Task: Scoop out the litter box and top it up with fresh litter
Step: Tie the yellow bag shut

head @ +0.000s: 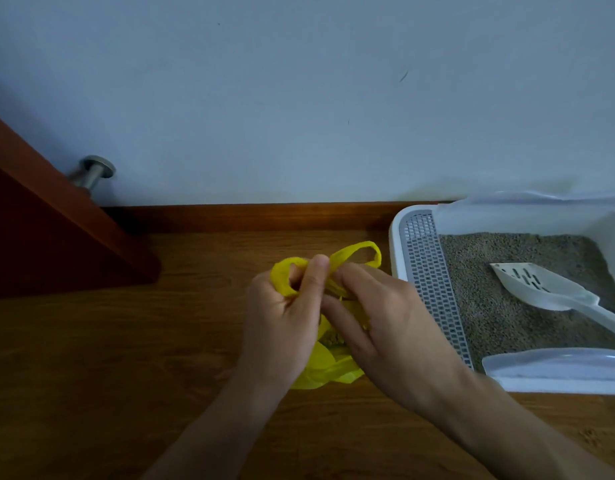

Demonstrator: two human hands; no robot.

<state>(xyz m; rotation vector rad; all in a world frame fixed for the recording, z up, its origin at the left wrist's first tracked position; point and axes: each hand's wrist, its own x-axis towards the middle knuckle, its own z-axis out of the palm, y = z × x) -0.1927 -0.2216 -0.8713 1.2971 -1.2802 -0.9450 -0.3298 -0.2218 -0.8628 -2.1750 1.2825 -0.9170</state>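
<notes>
A yellow plastic bag lies on the wooden floor in the middle of the head view, with clumped litter showing inside it. My left hand grips the bag's left handle loop. My right hand pinches the right handle loop, which arches above my fingers. Both hands meet over the bag's mouth and hide most of it. To the right stands the white litter box, holding grey litter. A white slotted scoop lies on the litter, handle pointing right.
A grey perforated step lines the box's left side. A wooden door with a metal doorstop stands at the left. A brown skirting board runs along the pale wall. Wooden floor stretches left of the bag.
</notes>
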